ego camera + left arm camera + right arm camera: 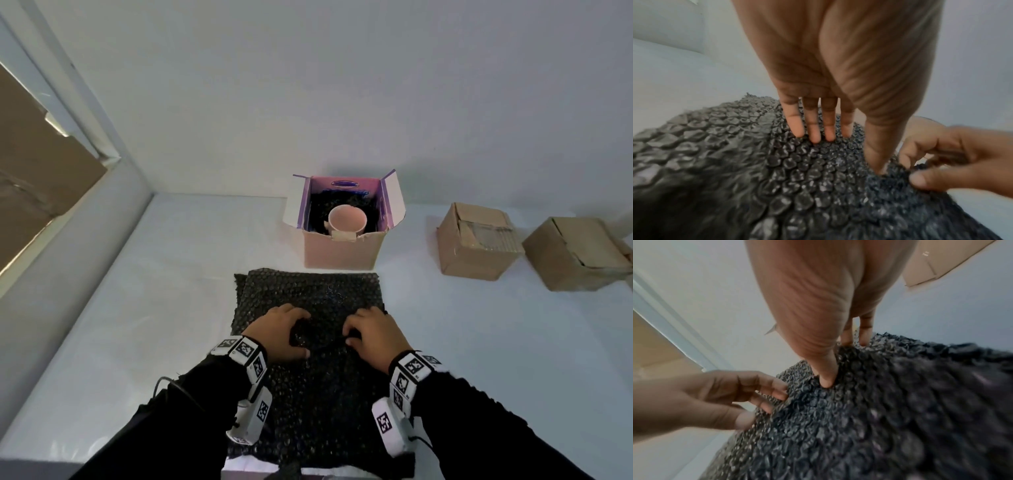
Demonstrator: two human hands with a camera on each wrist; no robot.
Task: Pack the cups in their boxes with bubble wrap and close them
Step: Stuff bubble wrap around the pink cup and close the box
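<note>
From the head view, I stand at a pale table (144, 308) set against a plain white wall. A black sheet of bubble wrap (308, 291) lies flat in front of me, its long axis running straight away from my body toward the open box (342, 246). That box sits just beyond the sheet's far edge, flaps up, with a pink cup (347, 219) upright inside on dark padding. Two closed boxes (476, 243) stand well apart to the right. My left hand (279, 334) and right hand (373, 337) sit side by side on the middle of the sheet, both about equally far from the open box, fingers curled and bunching a ridge of wrap between them.

From the left wrist view, my four left fingers (813, 126) press nearly straight onto the bubbles while my thumb digs into the raised fold; the right hand's fingertips pinch the same fold from the other side.

From the right wrist view, my right thumb pushes down into the wrap and my fingers reach over its far side; the left hand's fingertips nip the near edge of the ridge. I judge the wrap must travel forward, away from me, to reach the cup.
</note>
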